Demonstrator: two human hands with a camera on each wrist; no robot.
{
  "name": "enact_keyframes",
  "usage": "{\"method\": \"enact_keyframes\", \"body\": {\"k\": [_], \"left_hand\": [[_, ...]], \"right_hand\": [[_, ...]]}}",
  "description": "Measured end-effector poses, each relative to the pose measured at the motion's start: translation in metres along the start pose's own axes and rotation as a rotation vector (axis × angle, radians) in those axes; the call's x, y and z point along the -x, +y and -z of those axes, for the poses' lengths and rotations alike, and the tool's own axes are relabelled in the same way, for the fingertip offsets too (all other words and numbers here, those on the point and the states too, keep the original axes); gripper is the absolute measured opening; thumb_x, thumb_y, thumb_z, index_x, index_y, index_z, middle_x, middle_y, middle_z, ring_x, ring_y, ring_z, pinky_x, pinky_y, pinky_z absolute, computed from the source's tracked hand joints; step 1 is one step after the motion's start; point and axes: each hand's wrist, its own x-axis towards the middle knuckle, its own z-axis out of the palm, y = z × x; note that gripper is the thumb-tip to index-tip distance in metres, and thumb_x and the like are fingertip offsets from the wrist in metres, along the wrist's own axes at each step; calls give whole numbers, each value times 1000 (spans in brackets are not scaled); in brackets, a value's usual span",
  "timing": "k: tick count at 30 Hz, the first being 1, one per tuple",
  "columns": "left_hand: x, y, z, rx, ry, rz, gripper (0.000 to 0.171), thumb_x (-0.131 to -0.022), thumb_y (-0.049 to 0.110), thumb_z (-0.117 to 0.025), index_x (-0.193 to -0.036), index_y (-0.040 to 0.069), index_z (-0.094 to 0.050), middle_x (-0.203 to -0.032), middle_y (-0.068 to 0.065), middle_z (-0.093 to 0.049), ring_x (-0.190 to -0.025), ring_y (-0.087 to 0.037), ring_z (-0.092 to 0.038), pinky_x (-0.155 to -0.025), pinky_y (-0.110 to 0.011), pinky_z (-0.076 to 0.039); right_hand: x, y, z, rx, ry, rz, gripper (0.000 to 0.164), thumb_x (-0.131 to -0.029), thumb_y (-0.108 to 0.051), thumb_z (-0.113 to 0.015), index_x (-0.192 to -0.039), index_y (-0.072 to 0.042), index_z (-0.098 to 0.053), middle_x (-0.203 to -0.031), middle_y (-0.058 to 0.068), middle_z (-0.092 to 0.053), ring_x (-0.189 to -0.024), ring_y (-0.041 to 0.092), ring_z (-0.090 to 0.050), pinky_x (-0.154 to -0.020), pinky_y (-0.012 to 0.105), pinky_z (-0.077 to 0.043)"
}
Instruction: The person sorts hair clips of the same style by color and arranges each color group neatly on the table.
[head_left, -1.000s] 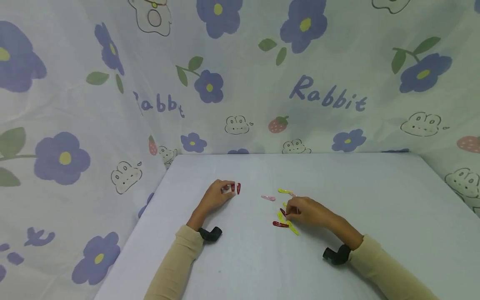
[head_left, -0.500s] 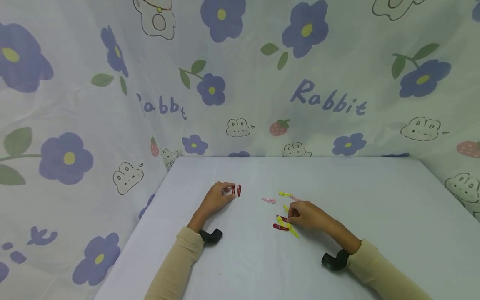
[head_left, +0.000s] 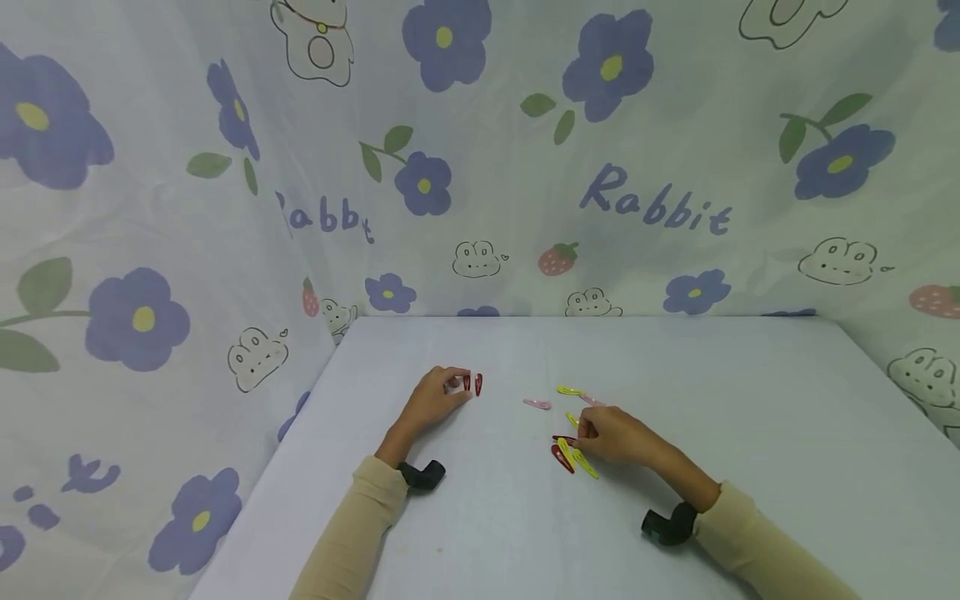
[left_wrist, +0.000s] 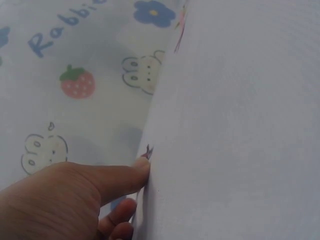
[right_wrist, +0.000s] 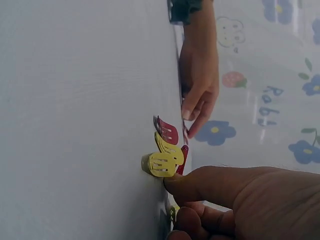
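Observation:
My left hand (head_left: 432, 402) holds a dark red snap hair clip (head_left: 467, 382) between thumb and index finger, at the left of the table. A second red clip (head_left: 478, 384) lies parallel, just right of it. My right hand (head_left: 617, 435) bends over the clip pile, its thumb and fingertips pinching the end of a dark red clip (head_left: 562, 439). Just in front of those fingertips lie another red clip (head_left: 562, 459) and two yellow clips, one (right_wrist: 162, 164) close to the thumb in the right wrist view. The right fingers partly cover a further yellow clip (head_left: 572, 419).
Behind the right hand lie a yellow clip (head_left: 570, 391) and a pink clip (head_left: 592, 400). Another pink clip (head_left: 537, 404) sits alone between the hands. A printed cloth (head_left: 510, 192) hangs along the back of the white table (head_left: 480, 533) and at both sides.
By the right fingertips, the pinched red clip has turned from slanted to nearly level. The front red clip has swung to a slant, and a yellow clip has shifted. The left hand stays in place.

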Motion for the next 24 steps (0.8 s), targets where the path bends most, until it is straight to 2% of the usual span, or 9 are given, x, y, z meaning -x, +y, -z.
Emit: {"method": "enact_keyframes", "body": {"k": [11,14,18,24], "left_hand": [[0,-2,-1,-3,10,8,38,-90,25,-74,-127,17,-68,-103,-6,-62,-85,-17,-52,-76,-35,-43],[1,-2,-1,-9,14,1,38,-90,25,-74,-127,16,-68,-103,-6,-63,-86,-17,-53,-76,-35,-43],[2,-2,-1,-6,11,-2,39,-90,24,-75,-127,15,-67,-103,-7,-63,-85,-17,-52,-75,-35,-43],[2,1,1,-11,8,5,39,-90,24,-74,-128,16,-67,-103,-7,-63,-85,-17,-52,-75,-34,-43]], "right_hand": [[-1,2,11,-41,22,95,13,-90,-9,-67,-81,-13,-59,-73,-2,-55,-68,13,-49,-56,25,-41],[0,3,16,-83,36,135,10,-92,-7,-63,-85,-12,-59,-76,-1,-57,-68,14,-53,-56,25,-44],[-1,4,18,-161,43,147,7,-93,-6,-62,-90,-11,-59,-80,1,-63,-67,14,-60,-55,26,-48],[-2,4,20,-162,147,214,6,-93,-6,-64,-97,-11,-64,-82,-2,-63,-72,12,-55,-59,23,-46]]}}
